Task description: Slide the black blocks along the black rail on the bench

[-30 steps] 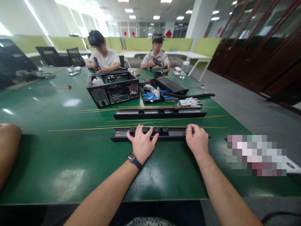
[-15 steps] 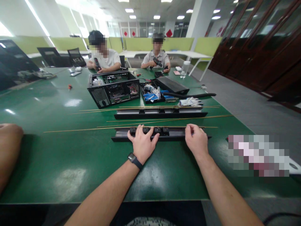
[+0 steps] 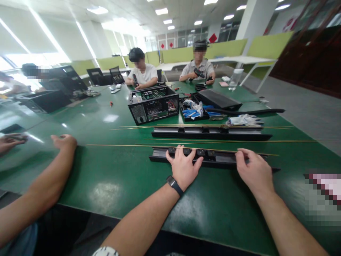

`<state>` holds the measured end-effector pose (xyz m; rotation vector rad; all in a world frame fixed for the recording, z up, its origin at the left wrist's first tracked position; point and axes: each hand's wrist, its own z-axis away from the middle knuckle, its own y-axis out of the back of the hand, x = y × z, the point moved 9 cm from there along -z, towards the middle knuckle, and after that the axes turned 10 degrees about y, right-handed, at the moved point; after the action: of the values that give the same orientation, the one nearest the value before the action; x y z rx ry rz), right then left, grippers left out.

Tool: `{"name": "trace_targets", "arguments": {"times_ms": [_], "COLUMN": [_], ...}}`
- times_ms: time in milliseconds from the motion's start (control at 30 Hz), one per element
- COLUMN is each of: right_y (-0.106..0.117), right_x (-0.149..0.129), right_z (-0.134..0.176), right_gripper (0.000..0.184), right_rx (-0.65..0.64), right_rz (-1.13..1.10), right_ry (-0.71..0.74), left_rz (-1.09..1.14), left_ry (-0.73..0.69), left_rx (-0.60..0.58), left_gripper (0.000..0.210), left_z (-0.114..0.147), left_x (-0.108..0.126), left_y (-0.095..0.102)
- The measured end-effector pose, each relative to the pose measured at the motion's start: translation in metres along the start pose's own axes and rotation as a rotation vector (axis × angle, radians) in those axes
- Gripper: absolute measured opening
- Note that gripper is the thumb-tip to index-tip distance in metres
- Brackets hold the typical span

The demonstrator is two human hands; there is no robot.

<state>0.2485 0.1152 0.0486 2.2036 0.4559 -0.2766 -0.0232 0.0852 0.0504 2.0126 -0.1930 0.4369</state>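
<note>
My left hand lies with its fingers spread over the near long black rail, touching small black blocks that sit in its channel. Toward the rail's right end my right hand is closed in a pinch at a thin brass-coloured rod. That rod runs lengthwise along the rail's far edge and passes by my left fingertips. Just beyond lies a second black rail with small black blocks in it. Several more thin rods lie alongside both rails.
Behind the rails are an open computer case, a box with blue-and-white gloves, a white glove and a black tube. Another person's arms reach in at left. Two people sit across the green table.
The view has turned left, so the table's things appear farther right and more of the neighbour's arms shows. My left hand stays on the blocks; my right hand keeps its pinch at the rail's right.
</note>
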Motion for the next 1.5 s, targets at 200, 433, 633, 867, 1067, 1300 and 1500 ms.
{"name": "trace_targets", "arguments": {"times_ms": [200,433,633,867,1067,1300,1500], "right_y": [-0.007,-0.005,-0.004,0.007,0.015,-0.001,0.016], "right_x": [-0.016,-0.018,-0.004,0.015,0.014,-0.016,0.017], "right_z": [-0.003,-0.003,-0.004,-0.003,0.001,0.001,0.001], "right_gripper": [0.041,0.047,0.048,0.043,0.043,0.037,0.036], "right_rx": [-0.069,-0.078,-0.089,-0.052,0.033,-0.030,0.038], "right_rz": [-0.071,-0.076,0.006,0.175,0.141,-0.012,0.114], "right_ry": [0.059,0.054,-0.015,-0.146,-0.149,0.053,-0.156], "left_rz": [0.021,0.027,0.019,-0.002,0.002,-0.007,-0.016], "left_ry": [0.000,0.002,-0.004,0.007,0.006,0.000,-0.005], "left_rx": [0.001,-0.007,-0.007,-0.027,-0.032,-0.015,-0.017], "left_gripper": [0.042,0.042,0.042,0.041,0.038,0.038,0.038], "left_z": [0.000,0.000,0.000,0.001,0.000,0.000,0.001], "left_x": [-0.001,-0.001,-0.001,-0.001,0.000,0.001,0.001], "left_y": [0.002,0.001,0.001,-0.003,-0.004,-0.004,-0.005]}}
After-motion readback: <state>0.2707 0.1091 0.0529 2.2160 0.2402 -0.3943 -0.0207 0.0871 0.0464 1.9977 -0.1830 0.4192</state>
